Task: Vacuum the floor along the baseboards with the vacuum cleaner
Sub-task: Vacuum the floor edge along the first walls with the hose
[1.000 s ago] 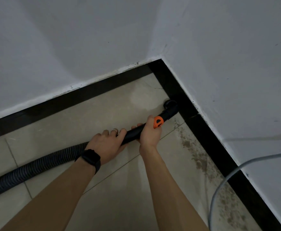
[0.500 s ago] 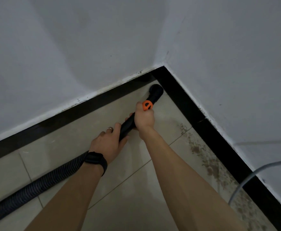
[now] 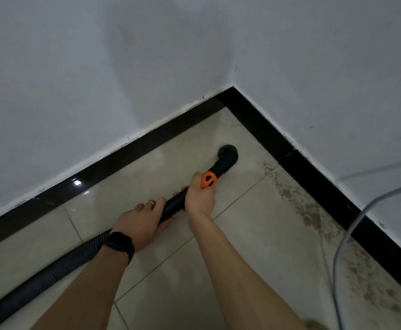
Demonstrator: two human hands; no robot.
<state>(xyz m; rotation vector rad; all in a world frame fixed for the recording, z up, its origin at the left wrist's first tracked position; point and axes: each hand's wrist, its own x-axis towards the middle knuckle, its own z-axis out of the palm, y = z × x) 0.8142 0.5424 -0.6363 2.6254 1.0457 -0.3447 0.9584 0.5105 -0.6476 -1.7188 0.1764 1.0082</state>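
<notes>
We see the vacuum cleaner's rigid black plastic tube (image 3: 174, 206) lying low over the pale beige tiled floor (image 3: 254, 234), in the corner where two white painted walls (image 3: 99, 67) meet; its long axis runs from lower left to upper right, pointing toward that corner. At its far end a black elbow nozzle (image 3: 228, 156) bends down toward the tile, near the corner yet apart from both glossy black baseboards (image 3: 123, 160); just behind the bend sits an orange plastic collar (image 3: 208, 179).

The right hand (image 3: 199, 198) is clamped round the tube right behind the collar; the left hand (image 3: 139, 222), with a thin ring (image 3: 150, 202) on one finger and a black wristband (image 3: 119, 244) on the wrist, curls round the tube further back; a short bare stretch of tube separates the two.

A dark ribbed flexible hose (image 3: 51, 272) trails from under the left wrist and is cut off at the lower left edge; its joint with the tube is hidden by the left hand. The nozzle's mouth faces down, so we cannot tell whether it touches the tile. A band of brownish dust (image 3: 313, 215) lies along the right baseboard, well right of the nozzle; a thin grey cable (image 3: 342, 246) loops over it and leaves at the right and bottom edges.
</notes>
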